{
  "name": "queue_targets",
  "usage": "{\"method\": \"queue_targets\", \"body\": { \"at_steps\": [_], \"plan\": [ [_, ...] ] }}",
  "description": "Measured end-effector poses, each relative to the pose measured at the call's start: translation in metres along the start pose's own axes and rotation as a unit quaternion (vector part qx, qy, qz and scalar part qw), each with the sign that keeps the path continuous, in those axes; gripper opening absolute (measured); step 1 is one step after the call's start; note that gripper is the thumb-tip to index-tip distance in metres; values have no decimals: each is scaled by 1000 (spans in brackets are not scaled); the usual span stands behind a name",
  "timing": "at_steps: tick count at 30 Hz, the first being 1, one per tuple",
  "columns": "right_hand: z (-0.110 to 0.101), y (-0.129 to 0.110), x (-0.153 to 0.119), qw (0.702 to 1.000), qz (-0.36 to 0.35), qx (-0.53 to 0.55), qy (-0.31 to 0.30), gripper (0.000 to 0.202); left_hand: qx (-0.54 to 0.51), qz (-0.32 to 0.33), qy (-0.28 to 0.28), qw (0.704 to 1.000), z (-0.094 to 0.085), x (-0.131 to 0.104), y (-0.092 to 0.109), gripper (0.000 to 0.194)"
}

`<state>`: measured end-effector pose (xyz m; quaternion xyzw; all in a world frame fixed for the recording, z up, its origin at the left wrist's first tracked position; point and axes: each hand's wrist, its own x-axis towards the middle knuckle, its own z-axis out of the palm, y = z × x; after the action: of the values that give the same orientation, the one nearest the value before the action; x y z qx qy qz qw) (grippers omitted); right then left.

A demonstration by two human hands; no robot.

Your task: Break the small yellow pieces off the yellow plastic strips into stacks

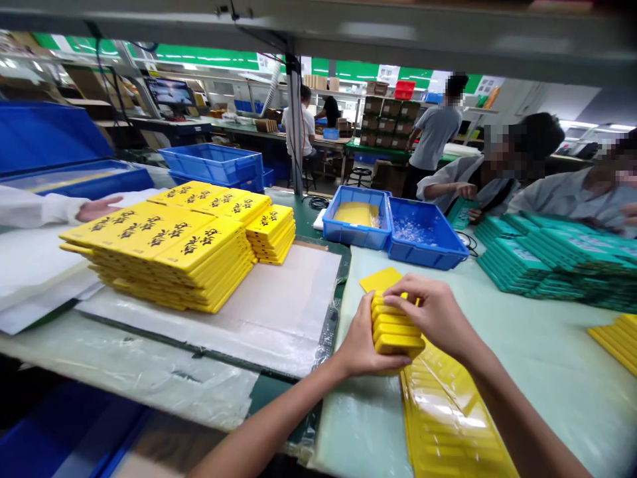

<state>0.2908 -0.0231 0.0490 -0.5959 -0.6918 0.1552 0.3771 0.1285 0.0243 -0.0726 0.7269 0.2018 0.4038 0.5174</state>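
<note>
A short stack of yellow flat cases is held up above the table, its rounded ends facing me. My left hand wraps around the stack from the left, thumb along the bottom. My right hand is closed at the top of the stack, fingertips bent against the uppermost cases; whether it pinches a single one is hidden. Below lie yellow pieces in shiny clear film. Behind the stack, a flat yellow piece rests on the table.
Piles of yellow cases with black lettering stand on a white sheet at left, beside a co-worker's hand. Blue bins sit ahead. Teal stacks and co-workers are at right. More yellow pieces lie at the right edge.
</note>
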Motion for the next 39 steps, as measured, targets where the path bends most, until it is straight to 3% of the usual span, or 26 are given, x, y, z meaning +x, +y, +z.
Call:
{"method": "queue_targets", "body": {
  "at_steps": [3,6,11,13,15,17,18,20,22,24,29,33,36,39],
  "plan": [
    [14,-7,-1,999,8,-22,-35,11,13,-11,1,1000,0,0,-2,110],
    [23,-10,-3,992,-15,-115,-56,16,17,-16,5,1000,0,1,-2,108],
    [10,-3,-1,933,-19,-343,-104,13,12,-13,5,1000,0,1,-2,117],
    [-7,5,3,928,-1,-369,-58,13,9,-20,7,1000,0,0,-2,125],
    [-23,12,7,935,8,-350,52,14,2,-16,8,1000,1,-1,-3,128],
    [-30,13,10,953,-9,-271,134,14,-1,-14,10,1000,0,-1,-3,128],
    [-29,12,11,968,-20,-215,131,14,-2,-15,11,1000,0,-1,-2,127],
    [-18,5,12,993,-28,-100,56,14,-7,-6,6,1000,0,0,-1,122],
    [-2,-2,11,999,-13,-37,-25,14,-9,16,2,1000,0,2,0,114],
    [12,-6,11,998,4,-38,-44,13,-1,32,1,999,-1,3,2,108],
    [24,-9,11,985,-9,-166,-53,16,-2,20,9,1000,-1,3,3,102],
    [9,-1,13,940,-30,-327,-92,16,4,-4,4,1000,-1,1,1,109],
    [-17,13,15,940,-8,-341,-7,16,-2,-19,8,1000,0,0,-1,124],
    [-34,20,17,965,-24,-247,89,15,2,-21,10,1000,1,-1,-1,128]
  ]
}}
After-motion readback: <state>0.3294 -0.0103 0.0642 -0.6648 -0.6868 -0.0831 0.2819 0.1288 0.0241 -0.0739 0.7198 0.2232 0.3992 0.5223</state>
